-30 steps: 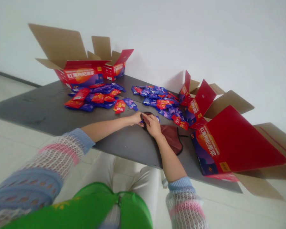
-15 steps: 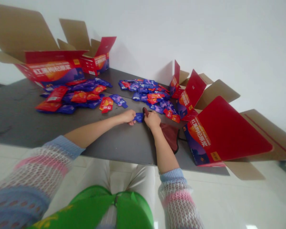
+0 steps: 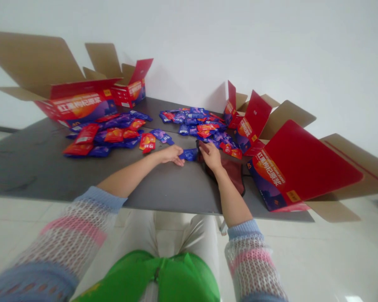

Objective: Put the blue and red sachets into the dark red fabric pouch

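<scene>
My left hand [image 3: 173, 155] pinches the left end of a blue sachet [image 3: 189, 154] just above the table, its lower fingers loosely stretched. The sachet's right end meets a brown cloth [image 3: 234, 172] with dark edging. My right hand [image 3: 211, 156] is closed on a folded edge of this cloth, whose rest lies limp on the table under and beside my wrist. Whether the sachet's right end is under or inside the cloth, I cannot tell. Just behind my left hand lie one red sachet [image 3: 147, 143] and one blue-purple sachet [image 3: 162, 136].
Piles of red and blue sachets lie at the left [image 3: 115, 134] and back middle [image 3: 192, 117] of the grey table [image 3: 164, 188]. Open red cartons stand at the left [image 3: 82, 107], back left [image 3: 132, 93] and right [image 3: 271, 176], flaps spread. A white wall is behind.
The view has shifted a little, so the table sits differently in frame. My left fingers have loosened and straightened somewhat at the sachet's end. My right hand keeps its grip on the cloth.
</scene>
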Demonstrator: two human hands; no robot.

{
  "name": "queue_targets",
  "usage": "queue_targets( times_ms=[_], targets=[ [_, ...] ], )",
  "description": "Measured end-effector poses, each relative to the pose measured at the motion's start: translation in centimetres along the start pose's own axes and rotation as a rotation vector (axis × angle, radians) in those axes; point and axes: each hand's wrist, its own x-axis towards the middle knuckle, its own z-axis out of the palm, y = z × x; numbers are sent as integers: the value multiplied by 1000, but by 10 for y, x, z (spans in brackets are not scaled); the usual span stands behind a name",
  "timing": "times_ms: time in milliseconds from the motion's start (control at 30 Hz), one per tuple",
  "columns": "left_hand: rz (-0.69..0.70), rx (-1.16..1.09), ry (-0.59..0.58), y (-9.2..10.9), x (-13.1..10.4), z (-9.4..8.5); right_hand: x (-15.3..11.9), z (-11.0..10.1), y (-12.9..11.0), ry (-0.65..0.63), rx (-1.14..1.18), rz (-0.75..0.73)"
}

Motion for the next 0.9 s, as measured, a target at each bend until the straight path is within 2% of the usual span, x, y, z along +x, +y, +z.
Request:
queue_targets(
  times_ms=[67, 167, 267, 400, 533, 733, 833, 900],
  targets=[
    [-15, -98, -140, -3, 1, -10, -6, 7, -9, -10, 94, -159],
    [-5, -148, -286, -6, 5, -20, -14, 20, -24, -122, 79, -329],
    [-10, -118, -371, -7, 9, -26, -15, 26, -32, -200, -43, -336],
    [-111, 14, -447, -3, 12, -33, -13, 22, -30, -258, -120, -258],
    [-185, 81, -348, 6, 12, -30, -10, 18, -28, -263, -153, -195],
    [-232, 221, -216, 16, 5, -16, -2, 14, -18, -185, -215, 41],
    [-237, 183, -144, 15, 3, -12, 3, 9, -10, -203, -212, 97],
    [-215, 109, -44, 13, 3, -9, 4, 7, -7, -211, -214, 121]
  ],
)
